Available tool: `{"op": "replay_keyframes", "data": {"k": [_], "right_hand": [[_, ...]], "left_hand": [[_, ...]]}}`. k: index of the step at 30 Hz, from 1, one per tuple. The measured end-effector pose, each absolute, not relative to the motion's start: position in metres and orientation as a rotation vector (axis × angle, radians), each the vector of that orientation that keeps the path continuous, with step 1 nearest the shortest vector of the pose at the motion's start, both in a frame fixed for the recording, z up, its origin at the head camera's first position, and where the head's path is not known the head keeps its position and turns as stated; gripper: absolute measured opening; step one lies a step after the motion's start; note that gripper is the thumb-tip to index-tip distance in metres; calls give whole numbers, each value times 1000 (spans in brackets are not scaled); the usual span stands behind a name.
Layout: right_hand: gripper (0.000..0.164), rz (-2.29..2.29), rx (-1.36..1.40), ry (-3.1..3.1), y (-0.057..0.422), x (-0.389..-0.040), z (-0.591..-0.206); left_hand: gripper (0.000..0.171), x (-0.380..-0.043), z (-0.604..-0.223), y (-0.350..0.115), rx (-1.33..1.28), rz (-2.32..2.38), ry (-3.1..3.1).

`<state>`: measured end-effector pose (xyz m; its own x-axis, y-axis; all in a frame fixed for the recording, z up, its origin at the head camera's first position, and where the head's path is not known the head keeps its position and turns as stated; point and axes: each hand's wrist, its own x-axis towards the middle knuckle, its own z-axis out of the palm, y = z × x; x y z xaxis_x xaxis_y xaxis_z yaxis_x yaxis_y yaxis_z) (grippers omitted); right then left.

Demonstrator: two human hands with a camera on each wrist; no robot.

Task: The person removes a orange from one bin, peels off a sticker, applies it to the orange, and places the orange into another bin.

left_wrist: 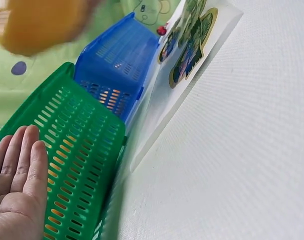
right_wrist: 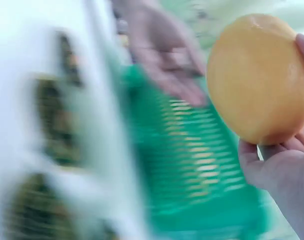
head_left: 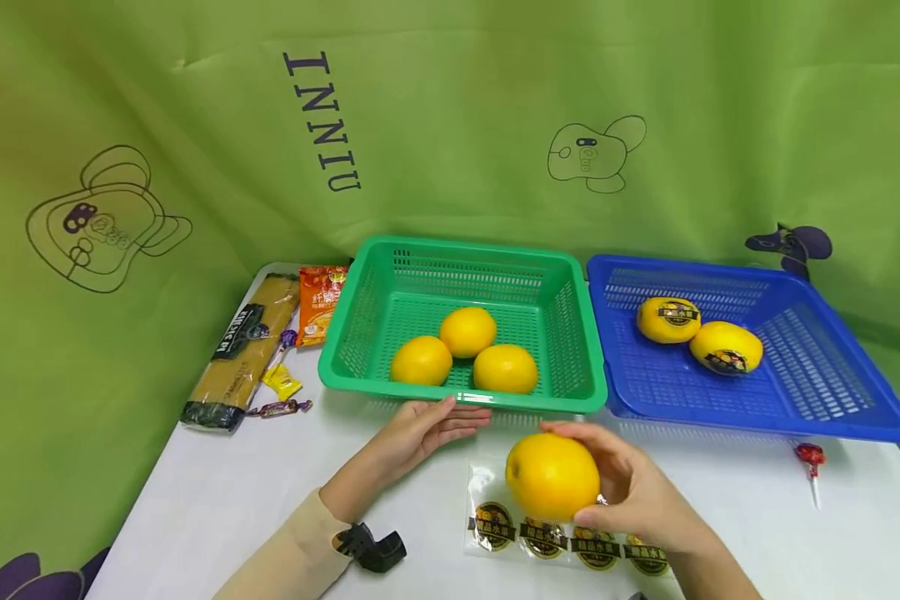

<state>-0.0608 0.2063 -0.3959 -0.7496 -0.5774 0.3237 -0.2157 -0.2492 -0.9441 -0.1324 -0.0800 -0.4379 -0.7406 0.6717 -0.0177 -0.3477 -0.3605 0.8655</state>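
My right hand [head_left: 630, 492] grips a yellow-orange fruit [head_left: 552, 477], thumb underneath and fingers behind it, above a clear sheet of round black-and-gold stickers [head_left: 492, 527]. The fruit fills much of the right wrist view, and no sticker shows on the side seen there. In front of the green basket [head_left: 465, 397] is my left hand [head_left: 427, 429], palm up with fingers extended and nothing in it. Three similar fruits [head_left: 468, 332] lie inside that basket. The blue basket [head_left: 757, 421] to its right contains two fruits [head_left: 668, 320] bearing black-and-gold stickers.
At the left of the white table [head_left: 217, 517] lie a long brown-and-black package [head_left: 243, 350], an orange snack packet [head_left: 319, 304] and small wrapped candies [head_left: 281, 382]. A red lollipop [head_left: 810, 454] lies before the blue basket. A green printed curtain [head_left: 450, 125] hangs behind.
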Motion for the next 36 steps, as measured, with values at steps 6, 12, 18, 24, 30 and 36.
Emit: {"op": "replay_keyframes", "data": {"k": [6,12,18,24,30,36], "right_hand": [[72,-2074,-465,1735,187,-71,-444],[84,-2148,-211,1823,178,-85,-456],[73,-2257,27,1867,172,-84,-453],[69,-2168,82,2018,168,-82,-454],[83,-2034,7,2067,170,-79,-459],[85,-1998,15,2073,171,-78,-461]], "left_hand": [[58,-130,-439,-84,451,2150,1238],[60,-131,-440,-85,463,2148,1237],[60,-132,-437,-84,471,2137,1242],[60,-132,-437,-83,471,2142,1242],[58,-130,-439,-81,474,2138,1241],[59,-131,-441,-80,478,2140,1221]]}}
